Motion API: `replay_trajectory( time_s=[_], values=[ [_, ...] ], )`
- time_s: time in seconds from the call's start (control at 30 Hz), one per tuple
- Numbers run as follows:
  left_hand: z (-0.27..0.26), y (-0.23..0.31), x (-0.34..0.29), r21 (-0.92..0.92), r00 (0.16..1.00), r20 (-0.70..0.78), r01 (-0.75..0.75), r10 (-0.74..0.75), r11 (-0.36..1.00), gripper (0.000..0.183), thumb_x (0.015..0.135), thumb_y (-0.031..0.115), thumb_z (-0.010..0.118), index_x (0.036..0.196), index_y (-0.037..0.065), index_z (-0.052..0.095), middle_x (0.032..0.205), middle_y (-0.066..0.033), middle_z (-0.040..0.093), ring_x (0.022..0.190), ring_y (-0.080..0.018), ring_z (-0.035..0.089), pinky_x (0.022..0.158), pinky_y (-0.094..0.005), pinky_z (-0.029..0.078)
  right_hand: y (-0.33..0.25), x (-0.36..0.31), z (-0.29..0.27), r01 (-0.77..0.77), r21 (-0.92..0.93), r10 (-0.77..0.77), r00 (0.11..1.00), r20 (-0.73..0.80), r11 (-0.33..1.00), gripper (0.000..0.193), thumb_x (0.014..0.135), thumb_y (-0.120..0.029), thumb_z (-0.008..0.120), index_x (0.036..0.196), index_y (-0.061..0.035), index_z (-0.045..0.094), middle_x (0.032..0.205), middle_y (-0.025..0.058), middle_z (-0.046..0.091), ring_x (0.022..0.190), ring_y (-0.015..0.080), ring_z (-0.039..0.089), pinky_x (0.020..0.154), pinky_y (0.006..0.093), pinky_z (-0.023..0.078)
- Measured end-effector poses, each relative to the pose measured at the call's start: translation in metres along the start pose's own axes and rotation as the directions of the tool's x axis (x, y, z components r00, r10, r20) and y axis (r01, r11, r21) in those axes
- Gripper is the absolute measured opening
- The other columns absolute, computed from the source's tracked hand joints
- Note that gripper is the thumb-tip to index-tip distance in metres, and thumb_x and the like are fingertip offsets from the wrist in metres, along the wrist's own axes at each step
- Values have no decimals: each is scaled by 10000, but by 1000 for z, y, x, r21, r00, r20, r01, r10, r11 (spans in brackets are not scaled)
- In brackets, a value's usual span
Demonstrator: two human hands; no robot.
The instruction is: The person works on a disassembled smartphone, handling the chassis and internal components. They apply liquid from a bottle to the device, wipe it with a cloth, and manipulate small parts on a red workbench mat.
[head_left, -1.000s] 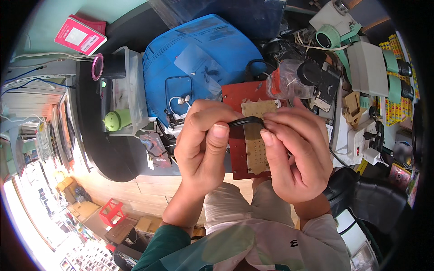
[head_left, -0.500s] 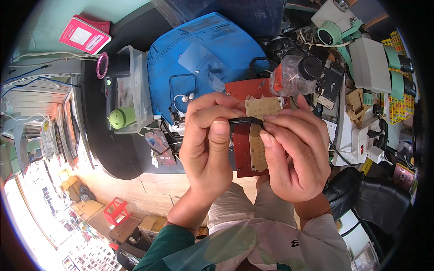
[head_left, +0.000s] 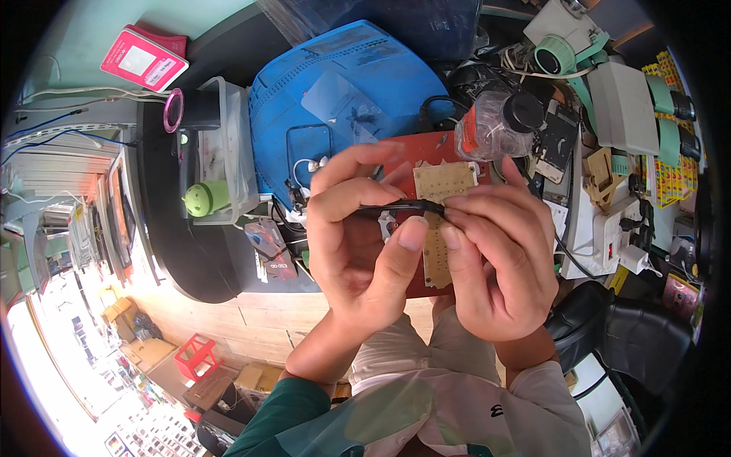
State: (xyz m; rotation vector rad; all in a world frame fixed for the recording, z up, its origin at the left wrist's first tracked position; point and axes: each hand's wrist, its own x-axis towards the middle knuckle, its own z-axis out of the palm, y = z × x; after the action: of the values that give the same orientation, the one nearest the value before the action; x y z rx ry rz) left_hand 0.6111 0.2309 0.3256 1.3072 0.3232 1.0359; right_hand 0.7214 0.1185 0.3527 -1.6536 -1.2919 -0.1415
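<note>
A slim black object (head_left: 419, 205), seen nearly edge-on, is held above the bench; its exact kind does not show. My right hand (head_left: 502, 263) pinches its right end between thumb and fingertips. Around its left part my left hand (head_left: 346, 251) is curved, with the thumb apart from the index finger. The index finger lies along the object's upper side and the thumb tip is just below it; whether they touch cannot be made out. Beneath both hands is a dark red board (head_left: 426, 145) with a tan perforated plate (head_left: 444, 181) on it.
A blue mat (head_left: 282, 91) covers the back of the bench. At right stand a clear jar with a black lid (head_left: 495, 126) and a microscope (head_left: 624, 107). Left are a clear plastic bin (head_left: 236, 145) and a green figure (head_left: 205, 198). A black chair (head_left: 640, 327) is lower right.
My left thumb has come off the black object's face and moved right and down. The left fingers have spread and lifted. My right hand keeps its pinch in nearly the same place.
</note>
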Motion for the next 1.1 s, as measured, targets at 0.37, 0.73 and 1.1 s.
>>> replay_trajectory(
  time_s=[0.37, 0.73, 1.1],
  values=[
    [-8, -7, 3, 81, 990, 74, -125, 119, 989, 322, 895, 50, 710, 1169, -43, 569, 1487, -372, 497, 1470, -470, 438, 1213, -606, 323, -7, -3, 0, -1, -20, 2, 1000, 18, 1000, 146, 909, 7, 712, 1053, 22, 732, 1087, 141, 742, 1029, 328, 703, 1092, 616, 496],
    [-9, -6, 10, 183, 975, 96, -216, 201, 959, 326, 826, 39, 720, 1105, -44, 576, 1397, -430, 579, 1455, -515, 458, 1214, -588, 309, -8, -3, -2, 7, -19, -6, 1000, 27, 1000, 151, 914, -5, 715, 1062, 20, 735, 1096, 136, 740, 1038, 327, 702, 1099, 623, 489],
    [-12, -8, 12, 188, 969, 117, -236, 217, 954, 330, 802, 40, 721, 1082, -43, 566, 1398, -443, 569, 1465, -545, 441, 1208, -590, 321, -9, -5, -2, -1, -1, 1, 1000, 31, 1000, 151, 910, -2, 727, 1059, 16, 734, 1113, 131, 735, 1048, 323, 699, 1112, 630, 480]
  ],
)
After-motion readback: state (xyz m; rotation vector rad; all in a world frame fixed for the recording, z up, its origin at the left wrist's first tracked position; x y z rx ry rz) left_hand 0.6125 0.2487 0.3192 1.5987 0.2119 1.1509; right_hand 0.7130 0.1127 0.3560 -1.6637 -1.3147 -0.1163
